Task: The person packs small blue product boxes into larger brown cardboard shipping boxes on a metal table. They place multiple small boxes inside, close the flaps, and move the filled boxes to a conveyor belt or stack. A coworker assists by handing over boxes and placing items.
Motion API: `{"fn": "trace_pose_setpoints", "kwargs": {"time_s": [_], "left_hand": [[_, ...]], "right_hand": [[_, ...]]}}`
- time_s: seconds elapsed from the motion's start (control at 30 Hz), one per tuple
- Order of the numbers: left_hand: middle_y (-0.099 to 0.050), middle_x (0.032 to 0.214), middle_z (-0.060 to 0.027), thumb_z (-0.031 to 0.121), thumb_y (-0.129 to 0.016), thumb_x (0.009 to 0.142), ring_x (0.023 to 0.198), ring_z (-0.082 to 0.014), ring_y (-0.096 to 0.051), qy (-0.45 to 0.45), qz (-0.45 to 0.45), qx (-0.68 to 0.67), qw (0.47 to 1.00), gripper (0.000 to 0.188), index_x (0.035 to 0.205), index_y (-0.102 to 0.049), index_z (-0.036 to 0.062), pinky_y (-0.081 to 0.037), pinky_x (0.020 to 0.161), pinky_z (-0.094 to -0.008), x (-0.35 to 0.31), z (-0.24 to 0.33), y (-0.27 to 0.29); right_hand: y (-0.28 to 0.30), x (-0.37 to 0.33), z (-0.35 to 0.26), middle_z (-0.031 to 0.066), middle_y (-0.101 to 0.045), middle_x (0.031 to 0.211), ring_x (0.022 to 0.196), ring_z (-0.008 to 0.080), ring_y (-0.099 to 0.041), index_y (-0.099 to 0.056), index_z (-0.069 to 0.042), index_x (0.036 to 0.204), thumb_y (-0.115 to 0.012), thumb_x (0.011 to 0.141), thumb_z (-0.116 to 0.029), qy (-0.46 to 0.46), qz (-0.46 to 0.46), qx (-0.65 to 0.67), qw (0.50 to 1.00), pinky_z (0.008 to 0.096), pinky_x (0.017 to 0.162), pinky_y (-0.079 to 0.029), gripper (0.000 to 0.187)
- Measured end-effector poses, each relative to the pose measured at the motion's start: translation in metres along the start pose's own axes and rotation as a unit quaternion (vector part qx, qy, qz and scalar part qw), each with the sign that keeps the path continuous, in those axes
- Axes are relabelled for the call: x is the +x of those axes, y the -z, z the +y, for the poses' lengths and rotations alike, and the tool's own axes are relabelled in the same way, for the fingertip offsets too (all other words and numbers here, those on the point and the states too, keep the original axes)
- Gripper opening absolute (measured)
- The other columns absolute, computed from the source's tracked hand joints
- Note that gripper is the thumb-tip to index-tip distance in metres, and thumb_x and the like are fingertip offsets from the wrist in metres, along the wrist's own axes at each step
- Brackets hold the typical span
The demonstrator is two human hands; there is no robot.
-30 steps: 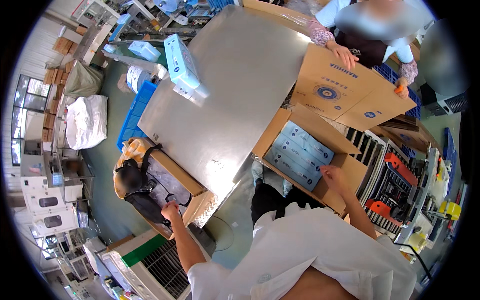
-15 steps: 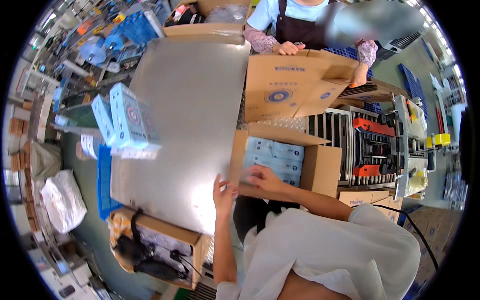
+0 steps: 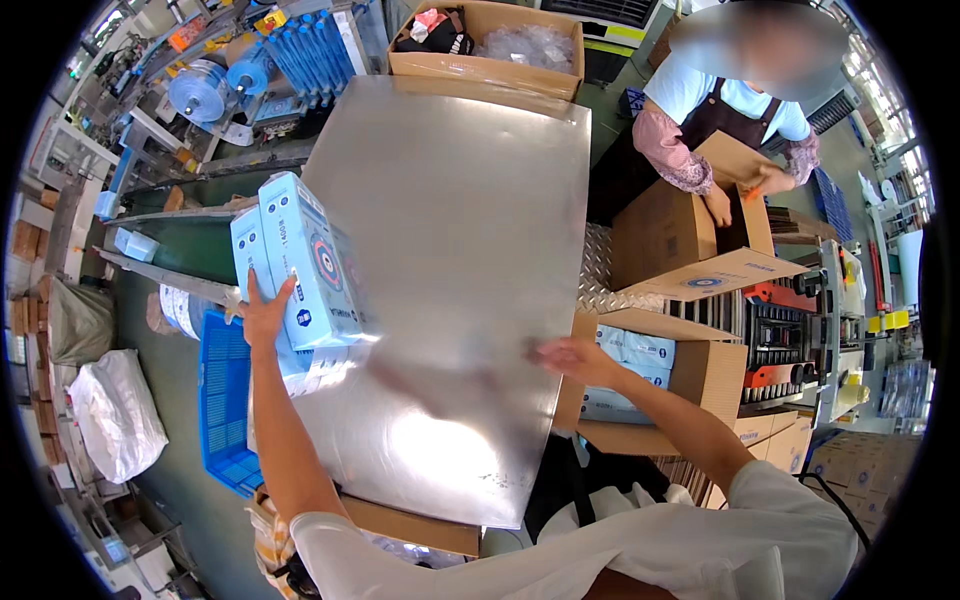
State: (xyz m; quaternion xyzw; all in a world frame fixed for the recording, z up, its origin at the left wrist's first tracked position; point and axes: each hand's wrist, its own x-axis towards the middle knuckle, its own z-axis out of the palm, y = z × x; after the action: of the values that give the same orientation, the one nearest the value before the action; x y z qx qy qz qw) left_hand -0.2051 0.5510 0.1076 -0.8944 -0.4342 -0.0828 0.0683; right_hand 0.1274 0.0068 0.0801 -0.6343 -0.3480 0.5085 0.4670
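Steel surface [image 3: 470, 200] ahead of you; open carton [image 3: 708, 385] by its right edge, blue packs [image 3: 320, 262] grouped at its left. Your left hand [image 3: 264, 318] splays its fingers against the packs, grip unclear; right hand [image 3: 574, 358] hovers, fingers loosely parted, empty. Step looks like securing packs; next move likely calls for right-hand support.

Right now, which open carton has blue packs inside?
The carton nearest the right hand: blue packs show inside. The far carton and lower-left carton show clear plastic; in the upper-right carton, no packs are visible.
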Motion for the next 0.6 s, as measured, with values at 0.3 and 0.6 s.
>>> {"fn": "trace_pose_setpoints", "kwargs": {"time_s": [0.3, 0.6], "left_hand": [[-0.06, 0.117, -0.0218, 0.034, -0.055, 0.088, 0.108, -0.0312, -0.057, 0.001, -0.091, -0.061, 0.994, 0.055, 0.139, -0.045, 0.0173, -0.038, 0.103, -0.0471, -0.047, 0.155, -0.029], [-0.045, 0.132, -0.029, 0.048, -0.074, 0.072, 0.124, -0.0435, -0.042, 0.335, -0.113, -0.337, 0.873, 0.095, 0.148, -0.027, 0.014, -0.04, 0.099, -0.0479, -0.242, 0.277, 0.093]], "right_hand": [[-0.084, 0.22, -0.158, 0.0144, -0.032, 0.148, 0.129, 0.0263, -0.041, -0.019, -0.011, 0.15, -0.071, 0.082, -0.024, 0.034, 0.029, 0.032, 0.998, 0.0408, 0.104, -0.037, 0.086], [-0.086, 0.123, -0.111, 0.0186, -0.041, 0.142, 0.126, 0.0265, -0.045, -0.021, -0.005, 0.148, -0.081, 0.071, -0.03, 0.063, -0.179, -0.215, 0.958, 0.0368, 0.106, -0.035, 0.101]]}}
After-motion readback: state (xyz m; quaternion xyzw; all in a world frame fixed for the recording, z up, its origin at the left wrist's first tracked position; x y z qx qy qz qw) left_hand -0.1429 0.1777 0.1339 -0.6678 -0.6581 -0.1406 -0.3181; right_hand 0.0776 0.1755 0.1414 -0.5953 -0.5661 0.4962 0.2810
